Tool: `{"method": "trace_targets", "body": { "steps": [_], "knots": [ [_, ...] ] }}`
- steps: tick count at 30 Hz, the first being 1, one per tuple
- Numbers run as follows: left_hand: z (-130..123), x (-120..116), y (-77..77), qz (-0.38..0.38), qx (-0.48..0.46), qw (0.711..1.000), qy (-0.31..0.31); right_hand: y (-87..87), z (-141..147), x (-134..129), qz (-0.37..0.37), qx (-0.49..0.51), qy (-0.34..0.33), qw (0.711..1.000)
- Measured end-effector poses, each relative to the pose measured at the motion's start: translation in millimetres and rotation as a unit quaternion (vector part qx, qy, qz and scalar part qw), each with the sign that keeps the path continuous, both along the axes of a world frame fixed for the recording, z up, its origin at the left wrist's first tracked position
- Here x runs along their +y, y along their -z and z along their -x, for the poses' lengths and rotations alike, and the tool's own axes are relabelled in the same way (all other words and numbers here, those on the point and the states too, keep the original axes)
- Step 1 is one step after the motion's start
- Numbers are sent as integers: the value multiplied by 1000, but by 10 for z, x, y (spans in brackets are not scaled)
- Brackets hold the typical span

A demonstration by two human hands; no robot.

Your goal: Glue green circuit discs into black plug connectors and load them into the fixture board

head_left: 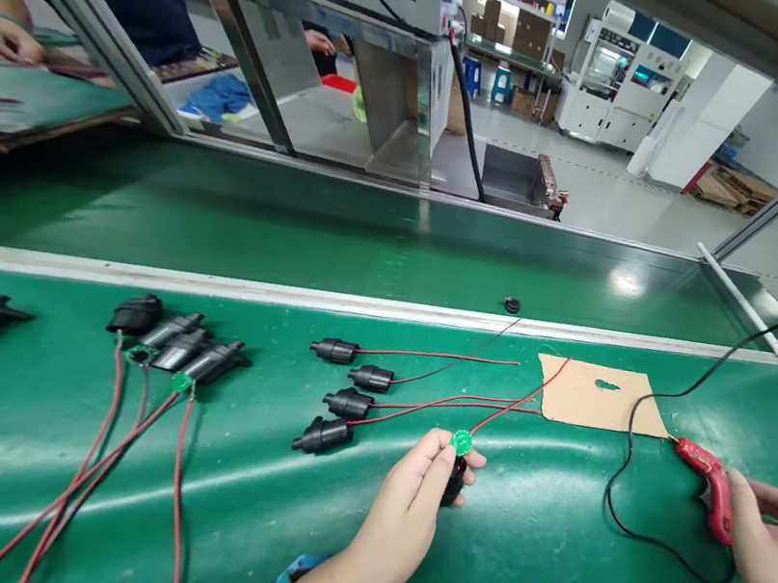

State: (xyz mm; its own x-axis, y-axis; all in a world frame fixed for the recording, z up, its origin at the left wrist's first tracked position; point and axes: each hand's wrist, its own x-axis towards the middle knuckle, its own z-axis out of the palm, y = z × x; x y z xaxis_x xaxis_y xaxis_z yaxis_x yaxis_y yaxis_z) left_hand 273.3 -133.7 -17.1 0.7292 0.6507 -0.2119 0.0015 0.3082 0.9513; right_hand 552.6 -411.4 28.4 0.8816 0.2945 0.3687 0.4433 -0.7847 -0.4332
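Observation:
My left hand (418, 491) pinches a small round green circuit board (461, 442) with a red wire, together with a black housing (454, 482) below it. A red hot glue gun (711, 486) lies on the bench, its nozzle tip at the cardboard's edge. Beside its handle is my right hand (765, 543), thumb stretched out and fingers apart; whether the thumb touches the handle I cannot tell. Left of my left hand lie several black plugs (350, 403) with red wires pointing right.
A piece of cardboard (626, 415) lies near the glue gun's black cord (614, 491). More black housings (187, 344) with red wires are at the left. A small black ring (512, 304) sits beyond the white rail (249, 292). Another person's hand (6, 40) is at far left.

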Motion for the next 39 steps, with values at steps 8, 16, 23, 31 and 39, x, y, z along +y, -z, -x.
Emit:
{"method": "trace_targets", "body": {
  "steps": [8,16,23,31,39],
  "knots": [
    [42,-17,9,-73,17,996,40,2,1253,1849,-73,535,-418,731],
    [34,50,-24,-2,8,999,33,-153,830,1309,32,492,-612,619],
    [61,20,39,-56,22,997,56,-194,319,1232,-188,220,-432,854],
    [105,24,11,-163,51,980,105,-99,1082,1887,-24,287,-585,758],
    [145,83,-41,-91,58,988,114,-22,1050,1781,-67,456,-504,730]
  ]
}}
